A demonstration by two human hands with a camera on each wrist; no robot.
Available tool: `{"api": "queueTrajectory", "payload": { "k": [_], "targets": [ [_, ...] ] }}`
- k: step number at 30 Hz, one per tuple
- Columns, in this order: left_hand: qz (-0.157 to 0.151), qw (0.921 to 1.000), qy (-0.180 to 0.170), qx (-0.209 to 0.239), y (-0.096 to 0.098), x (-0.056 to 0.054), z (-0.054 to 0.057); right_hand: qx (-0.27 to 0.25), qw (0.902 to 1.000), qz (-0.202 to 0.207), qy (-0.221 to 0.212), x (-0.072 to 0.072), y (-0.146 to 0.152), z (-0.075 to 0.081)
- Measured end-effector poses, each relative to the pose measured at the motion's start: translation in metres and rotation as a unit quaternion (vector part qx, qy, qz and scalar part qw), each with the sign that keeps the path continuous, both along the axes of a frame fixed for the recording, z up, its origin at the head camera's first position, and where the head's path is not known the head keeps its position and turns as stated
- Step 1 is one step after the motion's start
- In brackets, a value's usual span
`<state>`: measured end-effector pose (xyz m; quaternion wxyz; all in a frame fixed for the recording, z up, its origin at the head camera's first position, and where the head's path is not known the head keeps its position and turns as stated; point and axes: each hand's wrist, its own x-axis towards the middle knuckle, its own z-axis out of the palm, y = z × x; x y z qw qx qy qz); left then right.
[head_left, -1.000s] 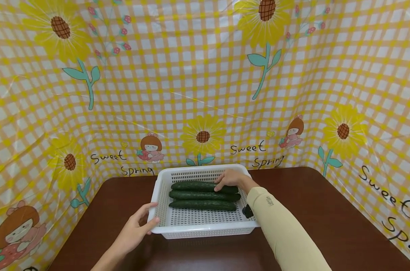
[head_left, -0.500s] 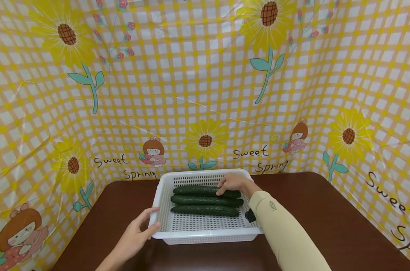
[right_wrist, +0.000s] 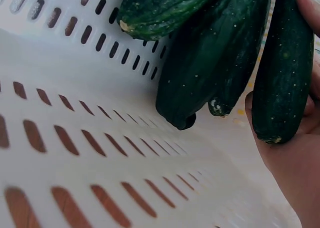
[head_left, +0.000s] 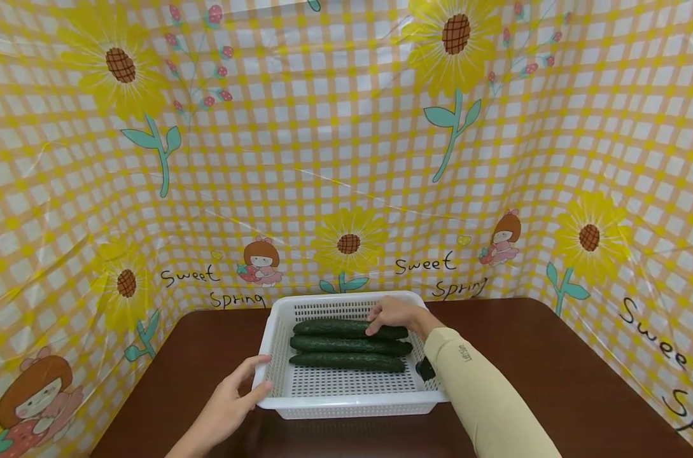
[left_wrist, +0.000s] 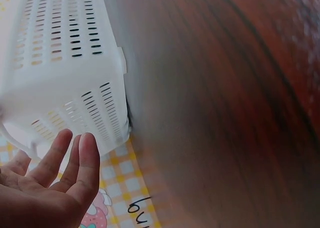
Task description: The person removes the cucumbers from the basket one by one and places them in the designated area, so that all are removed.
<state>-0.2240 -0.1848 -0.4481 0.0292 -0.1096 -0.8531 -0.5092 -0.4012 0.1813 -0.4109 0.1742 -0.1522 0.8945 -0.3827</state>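
A white slotted plastic basket [head_left: 352,402] stands on the table with dark green cucumbers lying crosswise in it. Thumb and index finger of my left hand [head_left: 231,393] rest over the basket's left rim. In the left wrist view, the other fingers [left_wrist: 87,158] curve loosely outside the end wall. At the back of the basket my right hand [head_left: 398,313] grips the right part of the rear cucumber [head_left: 329,327]. The middle cucumber [head_left: 346,344] and front cucumber [head_left: 346,362] lie before it. Seen from the right wrist, the held cucumber [right_wrist: 282,72] sits beside several others.
A dark brown table [head_left: 529,375] extends on both sides of the basket. Checked sunflower cloth [head_left: 300,159] covers the walls behind and beside it. The small black device [head_left: 425,369] is at the right wrist, inside the basket's right end.
The head view has tilted, so the basket and both hands appear slightly lower. Both hands keep their holds, and the cucumbers stay in much the same arrangement.
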Motion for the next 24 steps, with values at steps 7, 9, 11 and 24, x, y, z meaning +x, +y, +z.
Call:
{"api": "queueTrajectory", "payload": {
  "k": [7, 9, 11, 24],
  "targets": [
    [0.004, 0.9999, -0.017, -0.002, 0.000, 0.002, -0.004, -0.004, 0.9999, 0.010, -0.001, 0.001, 0.001, -0.002],
    [0.003, 0.9999, -0.015, -0.002, 0.001, 0.004, -0.004, -0.007, 0.9999, 0.014, 0.005, 0.003, 0.001, -0.001],
    [0.001, 0.9999, -0.011, 0.000, 0.001, 0.005, -0.004, -0.011, 0.9998, 0.015, 0.012, 0.004, 0.001, 0.002],
    [-0.006, 0.9998, 0.012, 0.011, 0.000, 0.003, 0.000, -0.021, 0.9992, 0.031, 0.012, 0.004, 0.007, 0.032]
  ]
}}
